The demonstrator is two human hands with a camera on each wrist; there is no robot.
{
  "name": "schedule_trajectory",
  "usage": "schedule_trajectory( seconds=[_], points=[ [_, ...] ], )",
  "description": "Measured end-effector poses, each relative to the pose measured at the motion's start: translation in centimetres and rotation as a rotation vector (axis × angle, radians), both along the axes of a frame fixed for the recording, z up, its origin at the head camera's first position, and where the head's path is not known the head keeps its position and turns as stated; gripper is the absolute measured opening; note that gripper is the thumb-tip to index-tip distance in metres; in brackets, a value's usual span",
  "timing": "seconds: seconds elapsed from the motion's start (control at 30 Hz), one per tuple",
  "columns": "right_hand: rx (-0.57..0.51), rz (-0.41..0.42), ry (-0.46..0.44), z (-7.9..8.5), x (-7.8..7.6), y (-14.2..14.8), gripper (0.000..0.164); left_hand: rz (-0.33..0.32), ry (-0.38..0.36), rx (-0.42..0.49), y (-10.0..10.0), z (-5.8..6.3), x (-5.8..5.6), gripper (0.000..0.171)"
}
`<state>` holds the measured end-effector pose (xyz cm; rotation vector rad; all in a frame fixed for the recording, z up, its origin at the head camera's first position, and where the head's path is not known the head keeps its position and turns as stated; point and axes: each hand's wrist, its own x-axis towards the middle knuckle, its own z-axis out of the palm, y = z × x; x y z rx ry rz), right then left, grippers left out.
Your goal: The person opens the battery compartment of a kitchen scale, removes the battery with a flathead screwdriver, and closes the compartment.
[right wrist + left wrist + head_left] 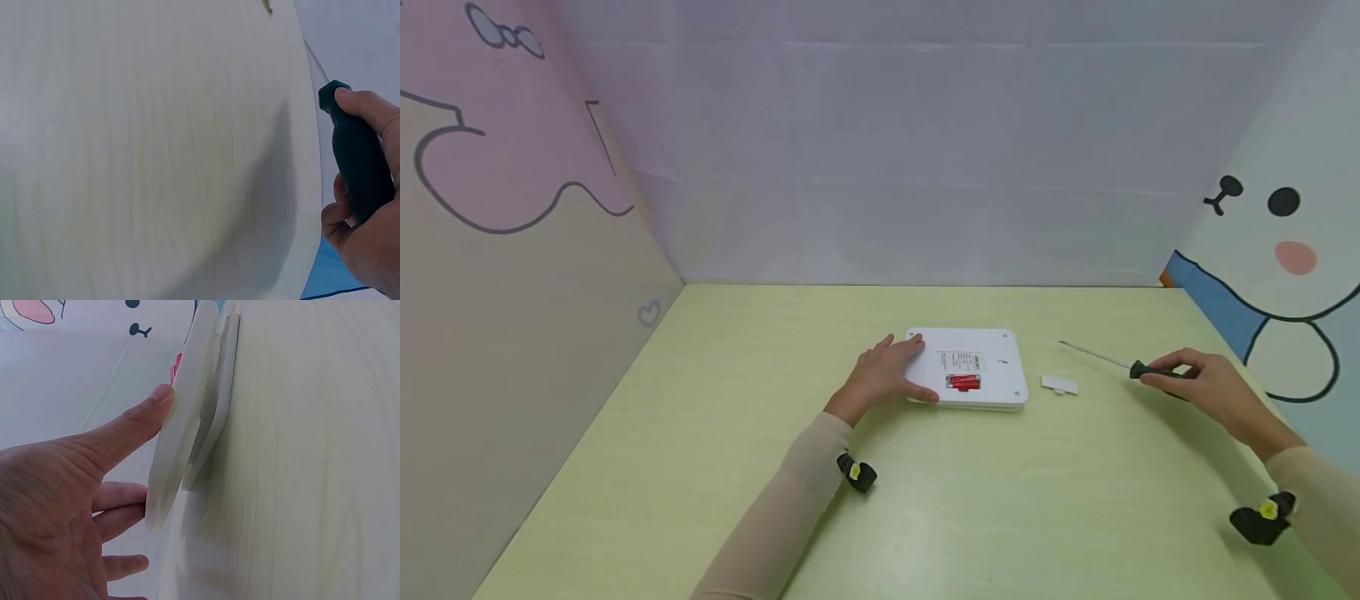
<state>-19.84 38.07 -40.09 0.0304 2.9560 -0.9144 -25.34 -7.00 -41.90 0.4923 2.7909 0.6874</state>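
Note:
A flat white device (981,346) with rounded corners, perhaps a kitchen scale, lies with its labelled side up. Red batteries (963,382) sit in its uncovered compartment. My left hand (883,373) rests across the device's left end, its thumb at the near edge and its fingers spread and fairly straight; in the left wrist view, the thumb touches the white edge (181,437). Off to the right, my right hand (1213,387) grips a screwdriver by its dark green handle (359,159). The metal shaft (1093,354) points left, above the table.
A small white battery cover (1060,384) lies on the pale yellow-green table (737,417), between the device and the screwdriver. Behind the table stands a plain pale wall sheet (910,167), with cartoon-printed panels at both sides.

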Motion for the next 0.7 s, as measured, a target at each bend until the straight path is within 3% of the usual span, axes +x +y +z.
schedule_trajectory(
  seconds=[0.7],
  points=[
    [0.063,0.008,0.027,-2.0,-0.2,0.8,0.043,0.001,-0.003,0.001,0.0,0.2,0.1,0.101]
  ],
)
